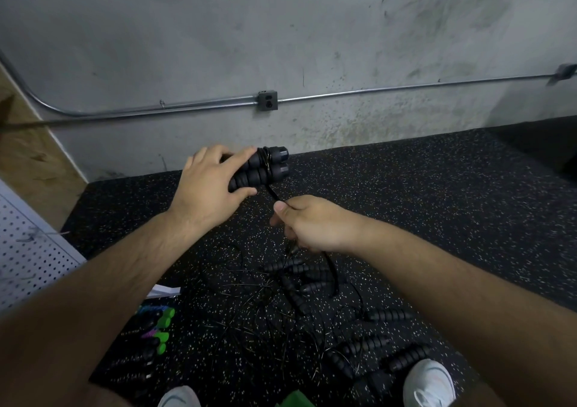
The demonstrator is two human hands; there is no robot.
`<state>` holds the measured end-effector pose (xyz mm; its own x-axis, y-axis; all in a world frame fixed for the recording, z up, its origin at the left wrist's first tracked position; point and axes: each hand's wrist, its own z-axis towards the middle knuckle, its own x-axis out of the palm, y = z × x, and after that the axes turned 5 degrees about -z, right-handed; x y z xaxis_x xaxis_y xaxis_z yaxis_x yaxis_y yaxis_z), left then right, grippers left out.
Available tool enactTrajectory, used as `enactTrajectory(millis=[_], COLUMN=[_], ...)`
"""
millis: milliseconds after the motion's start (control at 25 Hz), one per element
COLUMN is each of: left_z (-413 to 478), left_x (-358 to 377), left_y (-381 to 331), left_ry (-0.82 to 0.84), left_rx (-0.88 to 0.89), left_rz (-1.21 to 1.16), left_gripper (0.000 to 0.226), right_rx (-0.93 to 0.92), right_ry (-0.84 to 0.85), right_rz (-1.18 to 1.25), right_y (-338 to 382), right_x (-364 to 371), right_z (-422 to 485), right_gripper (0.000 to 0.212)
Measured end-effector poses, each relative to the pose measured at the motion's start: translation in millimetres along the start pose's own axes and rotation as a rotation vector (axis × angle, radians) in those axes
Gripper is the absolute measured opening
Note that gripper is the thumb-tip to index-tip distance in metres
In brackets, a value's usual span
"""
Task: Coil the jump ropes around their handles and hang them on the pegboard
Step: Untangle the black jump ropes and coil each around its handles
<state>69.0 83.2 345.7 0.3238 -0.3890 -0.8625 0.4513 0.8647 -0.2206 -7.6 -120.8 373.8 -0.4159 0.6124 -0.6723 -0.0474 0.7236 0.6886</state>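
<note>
My left hand [209, 188] grips a pair of black ribbed jump-rope handles [265, 169] held side by side, with a few turns of thin black rope wound near their capped ends. From that winding the rope [272, 193] runs down to my right hand [312, 222], which pinches it between thumb and fingers; more rope hangs below the fist. On the speckled floor lie several more black handles [296, 281] in a tangle of thin ropes. A white pegboard [28, 250] stands at the left edge.
Green-tipped handles [160, 328] lie on the floor at lower left. My white shoes [427, 384] stand near the bottom edge. A concrete wall with a metal conduit and an outlet box [267, 100] closes the space ahead.
</note>
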Motion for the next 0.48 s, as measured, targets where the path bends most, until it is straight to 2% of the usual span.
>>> enactTrajectory(millis=[160, 320, 480], left_z=[0.5, -0.7, -4.1], left_x=[2.7, 10.0, 10.8], left_y=[-1.5, -5.7, -10.4], left_ry=[0.06, 0.187, 0.262], left_rx=[0.051, 0.134, 0.228], left_rz=[0.078, 0.076, 0.002], left_gripper=[0.073, 0.077, 0.077], right_rx=[-0.078, -0.201, -0.283], right_ry=[-0.048, -0.276, -0.399], right_rz=[-0.391, -0.798, -0.825], right_y=[9.0, 9.8, -2.9], right_x=[-18.1, -27.8, -41.8], right_z=[-14.0, -17.7, -11.4], right_gripper=[0.032, 0.023, 0.025])
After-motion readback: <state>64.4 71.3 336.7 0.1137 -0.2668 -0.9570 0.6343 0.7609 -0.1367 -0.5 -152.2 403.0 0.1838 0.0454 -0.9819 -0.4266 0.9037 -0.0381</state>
